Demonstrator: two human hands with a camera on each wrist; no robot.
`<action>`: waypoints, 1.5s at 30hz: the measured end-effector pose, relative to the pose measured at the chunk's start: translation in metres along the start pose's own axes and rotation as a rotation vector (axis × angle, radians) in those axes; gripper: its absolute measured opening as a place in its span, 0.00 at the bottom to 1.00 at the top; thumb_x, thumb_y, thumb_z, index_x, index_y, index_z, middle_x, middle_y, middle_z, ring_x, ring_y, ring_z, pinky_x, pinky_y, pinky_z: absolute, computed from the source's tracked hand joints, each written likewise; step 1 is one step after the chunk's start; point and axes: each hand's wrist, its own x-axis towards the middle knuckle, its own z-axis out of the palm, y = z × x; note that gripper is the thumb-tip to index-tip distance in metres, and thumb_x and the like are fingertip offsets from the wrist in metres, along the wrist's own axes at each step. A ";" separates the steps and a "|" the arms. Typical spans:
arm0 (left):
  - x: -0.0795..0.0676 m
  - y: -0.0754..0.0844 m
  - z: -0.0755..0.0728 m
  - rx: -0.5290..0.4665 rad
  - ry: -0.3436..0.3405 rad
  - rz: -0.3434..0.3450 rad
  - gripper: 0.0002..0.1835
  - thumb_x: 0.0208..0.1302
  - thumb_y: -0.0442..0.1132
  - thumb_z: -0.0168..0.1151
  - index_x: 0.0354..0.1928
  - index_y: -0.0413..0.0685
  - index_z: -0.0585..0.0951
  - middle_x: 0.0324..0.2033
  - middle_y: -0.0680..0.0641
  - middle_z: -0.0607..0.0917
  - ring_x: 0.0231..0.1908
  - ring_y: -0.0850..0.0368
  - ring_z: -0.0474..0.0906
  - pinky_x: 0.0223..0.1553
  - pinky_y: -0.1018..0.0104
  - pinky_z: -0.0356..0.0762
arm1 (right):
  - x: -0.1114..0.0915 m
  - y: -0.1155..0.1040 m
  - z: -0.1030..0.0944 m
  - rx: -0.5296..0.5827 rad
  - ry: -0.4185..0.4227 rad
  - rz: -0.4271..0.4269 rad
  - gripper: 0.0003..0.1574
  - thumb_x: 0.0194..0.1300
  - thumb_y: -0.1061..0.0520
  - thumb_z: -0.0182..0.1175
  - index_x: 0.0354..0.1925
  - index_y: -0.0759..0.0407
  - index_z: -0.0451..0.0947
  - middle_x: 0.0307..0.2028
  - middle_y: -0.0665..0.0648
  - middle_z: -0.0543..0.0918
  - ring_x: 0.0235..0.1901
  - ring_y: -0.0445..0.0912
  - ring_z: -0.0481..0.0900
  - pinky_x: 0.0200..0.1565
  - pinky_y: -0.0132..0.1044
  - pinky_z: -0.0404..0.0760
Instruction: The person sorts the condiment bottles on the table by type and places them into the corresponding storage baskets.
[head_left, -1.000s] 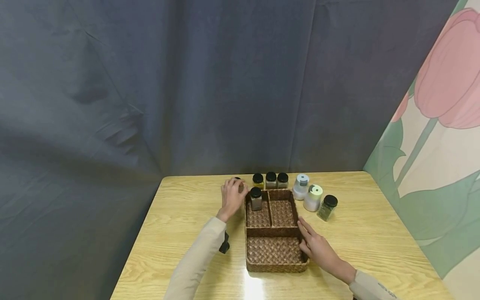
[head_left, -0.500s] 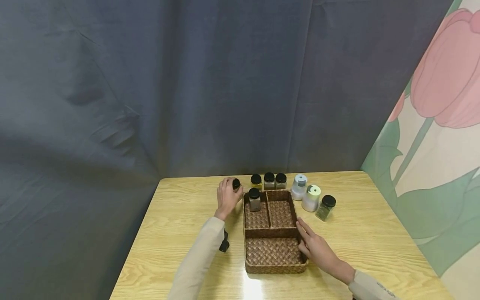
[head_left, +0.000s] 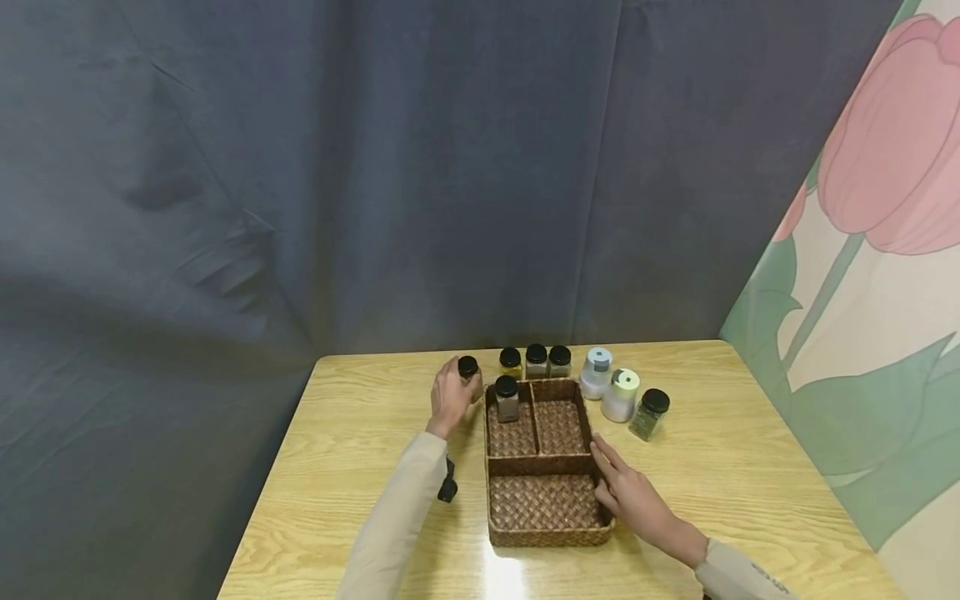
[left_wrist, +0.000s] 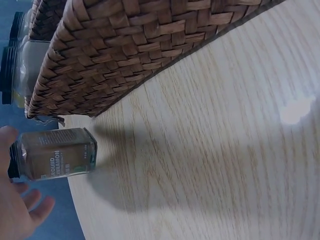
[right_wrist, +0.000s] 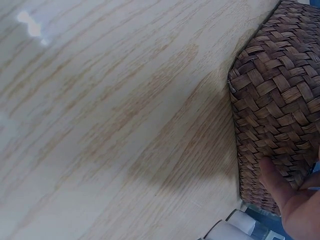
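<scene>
In the head view, my left hand (head_left: 450, 398) holds a jar (head_left: 468, 367) by its top, left of the brown woven basket (head_left: 551, 538). The left wrist view shows its label reading ground cinnamon (left_wrist: 57, 155); the thumb and fingers are at the black lid. My right hand (head_left: 636, 500) grips the basket's right wall near the divider. In the right wrist view, one finger (right_wrist: 274, 181) lies against the outer weave while another digit reaches over the rim. A black-lidded spice jar (head_left: 507, 402) stands in the basket's back left compartment.
Behind the basket stand a yellow-filled jar (head_left: 510, 362) and two more black-lidded jars (head_left: 536, 360). Right of these are a blue-topped bottle (head_left: 597, 372), a yellow-green-topped bottle (head_left: 621, 395) and a jar of green herbs (head_left: 649, 414). A dark curtain (head_left: 450, 208) hangs behind the table.
My left hand has shifted slightly left and round the jar, so its black lid now shows. The right hand stays at the basket, and the view has shifted slightly.
</scene>
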 end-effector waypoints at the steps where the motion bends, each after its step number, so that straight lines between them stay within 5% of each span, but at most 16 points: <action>1: 0.000 0.000 0.000 0.003 -0.012 -0.011 0.33 0.65 0.43 0.68 0.65 0.31 0.72 0.59 0.32 0.77 0.57 0.34 0.75 0.54 0.44 0.76 | 0.000 0.000 0.000 0.001 -0.002 0.001 0.37 0.57 0.74 0.62 0.65 0.81 0.65 0.67 0.75 0.64 0.13 0.27 0.52 0.13 0.25 0.60; 22: 0.008 0.006 -0.004 -0.005 -0.053 -0.021 0.29 0.65 0.39 0.69 0.64 0.35 0.74 0.56 0.32 0.78 0.53 0.34 0.77 0.51 0.43 0.78 | 0.000 0.000 0.000 0.006 -0.003 0.008 0.37 0.58 0.74 0.62 0.65 0.81 0.64 0.67 0.75 0.64 0.13 0.27 0.53 0.13 0.25 0.61; 45: 0.006 0.003 -0.004 -0.001 -0.035 0.052 0.26 0.64 0.36 0.69 0.61 0.31 0.76 0.52 0.31 0.80 0.49 0.33 0.80 0.48 0.45 0.80 | 0.001 0.001 0.000 0.020 0.019 -0.027 0.36 0.57 0.75 0.62 0.63 0.82 0.66 0.66 0.77 0.64 0.14 0.26 0.52 0.14 0.24 0.60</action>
